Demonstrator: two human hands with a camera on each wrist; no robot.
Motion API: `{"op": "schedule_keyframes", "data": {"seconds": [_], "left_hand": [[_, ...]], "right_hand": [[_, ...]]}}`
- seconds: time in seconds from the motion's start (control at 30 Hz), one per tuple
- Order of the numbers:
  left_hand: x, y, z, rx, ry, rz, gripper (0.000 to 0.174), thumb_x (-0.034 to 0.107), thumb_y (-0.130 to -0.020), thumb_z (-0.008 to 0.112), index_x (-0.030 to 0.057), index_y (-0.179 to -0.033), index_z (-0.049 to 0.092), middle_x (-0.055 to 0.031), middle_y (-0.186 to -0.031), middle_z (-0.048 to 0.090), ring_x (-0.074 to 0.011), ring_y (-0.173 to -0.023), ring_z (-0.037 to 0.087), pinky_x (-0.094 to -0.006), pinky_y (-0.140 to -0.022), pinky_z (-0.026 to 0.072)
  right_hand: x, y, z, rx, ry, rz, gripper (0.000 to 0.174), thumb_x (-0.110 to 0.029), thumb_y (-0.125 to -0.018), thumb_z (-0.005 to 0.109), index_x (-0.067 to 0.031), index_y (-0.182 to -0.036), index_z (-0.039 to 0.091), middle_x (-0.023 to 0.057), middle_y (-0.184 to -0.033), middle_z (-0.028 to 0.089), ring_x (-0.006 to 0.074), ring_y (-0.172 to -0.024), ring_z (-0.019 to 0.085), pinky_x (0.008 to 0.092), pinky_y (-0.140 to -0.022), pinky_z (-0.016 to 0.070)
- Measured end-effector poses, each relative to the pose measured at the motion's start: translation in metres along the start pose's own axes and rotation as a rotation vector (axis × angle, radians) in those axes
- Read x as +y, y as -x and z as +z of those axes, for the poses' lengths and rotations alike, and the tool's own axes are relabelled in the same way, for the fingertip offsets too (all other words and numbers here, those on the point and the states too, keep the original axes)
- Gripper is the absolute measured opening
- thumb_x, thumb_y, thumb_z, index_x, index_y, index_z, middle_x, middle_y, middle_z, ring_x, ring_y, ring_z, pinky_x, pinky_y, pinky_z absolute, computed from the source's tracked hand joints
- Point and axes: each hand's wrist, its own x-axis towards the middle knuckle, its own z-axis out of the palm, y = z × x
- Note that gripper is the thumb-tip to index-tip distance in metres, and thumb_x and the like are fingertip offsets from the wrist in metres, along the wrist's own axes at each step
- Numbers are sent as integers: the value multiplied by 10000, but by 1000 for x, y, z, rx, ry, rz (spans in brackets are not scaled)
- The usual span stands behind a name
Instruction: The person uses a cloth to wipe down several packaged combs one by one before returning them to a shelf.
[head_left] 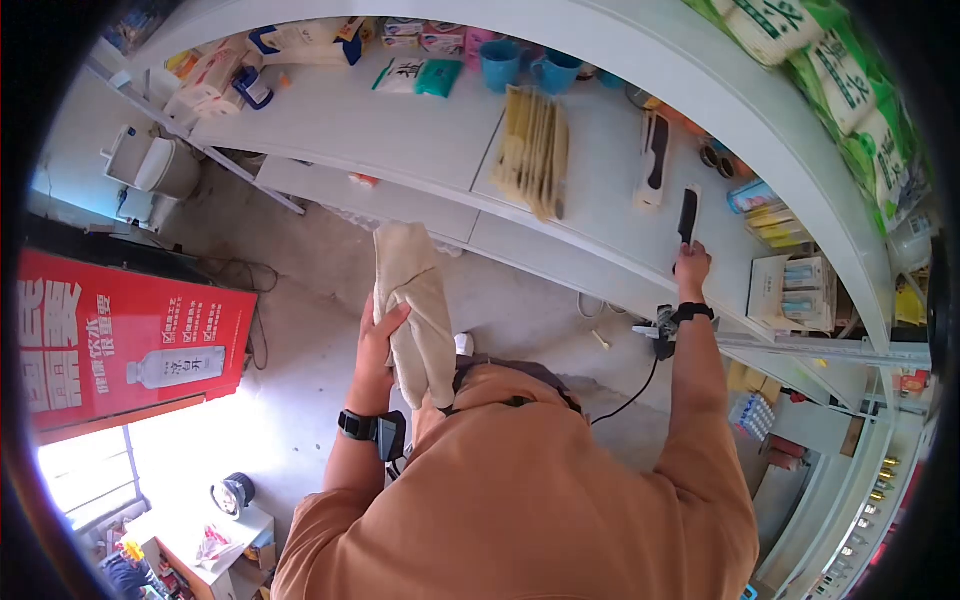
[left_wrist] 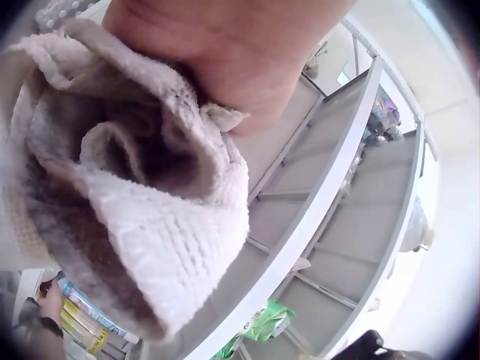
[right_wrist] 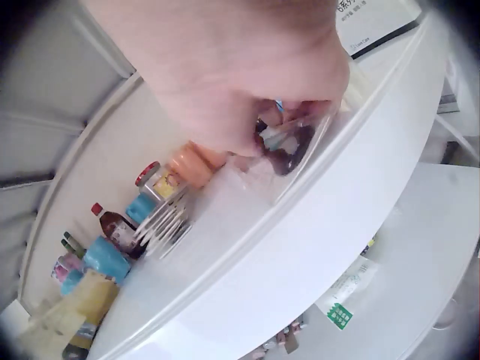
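Observation:
In the head view my left hand grips a folded beige towel, thumb across its front. The left wrist view shows the folds of this towel from the end, the fingers mostly hidden behind it. Over at the right, my right hand pinches the lower end of a black comb in a pale packet, at the front edge of the white shelf. Clear plastic shows under the curled fingers of the right hand in the right wrist view. A packaged black brush lies to the comb's left.
Yellowish packets, blue mugs and a bag of salt stand along the shelf. A white box sits right of my right hand. A red cabinet is at the left. Green packages lie on the upper shelf.

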Motion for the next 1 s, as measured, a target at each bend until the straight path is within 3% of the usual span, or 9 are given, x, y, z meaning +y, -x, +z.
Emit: {"op": "schedule_keyframes", "data": {"seconds": [0.03, 0.13, 0.23, 0.3, 0.43, 0.53, 0.57, 0.8, 1.0], "left_hand": [[5, -5, -7, 3, -3, -5, 488, 69, -874, 584, 13, -1335, 434, -129, -1176, 586, -224, -1029, 601, -344, -871, 498], [15, -21, -28, -9, -8, -24, 483, 60, -876, 583, 14, -1333, 434, -129, -1173, 587, -223, -1028, 602, -342, -869, 500], [22, -33, -37, -36, -11, -37, 475, 56, -880, 582, 14, -1330, 437, -127, -1169, 590, -225, -1025, 604, -345, -871, 501], [29, -37, -37, -23, -1, -76, 479, 44, -873, 585, 14, -1329, 440, -128, -1170, 591, -226, -1031, 603, -346, -875, 498], [36, -45, -37, -53, -6, -71, 475, 32, -866, 589, 15, -1319, 449, -127, -1168, 594, -226, -1031, 603, -344, -880, 496], [38, -46, -44, -45, -30, -33, 464, 25, -863, 588, 16, -1308, 457, -128, -1167, 595, -226, -1031, 604, -338, -880, 497], [39, -46, -46, -39, -19, -44, 466, 22, -861, 589, 17, -1308, 458, -128, -1168, 595, -228, -1032, 604, -339, -881, 497], [32, -56, -64, -9, -12, -102, 482, 23, -855, 591, 21, -1317, 453, -135, -1165, 594, -238, -1031, 603, -354, -883, 498], [37, -60, -54, -41, -32, -104, 480, 48, -859, 595, 21, -1315, 448, -138, -1166, 587, -241, -1022, 605, -357, -877, 500]], "right_hand": [[-4, 3, 0, 85, 245, -14, 426, -245, -805, 686, -98, -1198, 609, 168, -1038, 631, 323, -980, 600, 458, -830, 479], [-94, 40, -44, 236, 245, 108, 395, -221, -802, 659, -89, -1173, 624, 153, -1095, 623, 322, -1065, 561, 476, -900, 450], [-140, 43, -18, 230, -242, -493, 483, -305, -791, 698, -43, -1187, 606, 167, -1091, 626, 352, -1070, 561, 436, -919, 455], [-208, 64, -3, -72, -600, -298, 576, -426, -797, 710, -31, -1200, 596, 201, -1126, 601, 355, -1098, 555, 409, -948, 441], [-299, 60, 26, -427, -325, -17, 936, -733, -730, 598, -27, -1335, 486, 229, -1254, 510, 392, -1192, 480, 460, -1022, 380], [-342, 68, 25, -475, -142, 58, 1055, -797, -689, 561, -29, -1396, 403, 237, -1331, 434, 422, -1253, 400, 509, -1030, 357], [-347, 69, 29, -488, -176, 99, 1041, -737, -690, 622, -30, -1408, 363, 253, -1384, 356, 427, -1284, 358, 535, -1021, 358], [-347, 67, 37, -406, -303, 113, 985, -607, -688, 717, -7, -1376, 346, 256, -1358, 382, 439, -1237, 415, 503, -1004, 397], [-335, 56, 14, -665, -768, 152, 1046, -451, -721, 776, 40, -1435, 190, 303, -1379, 376, 365, -1236, 482, 418, -995, 439]]}}
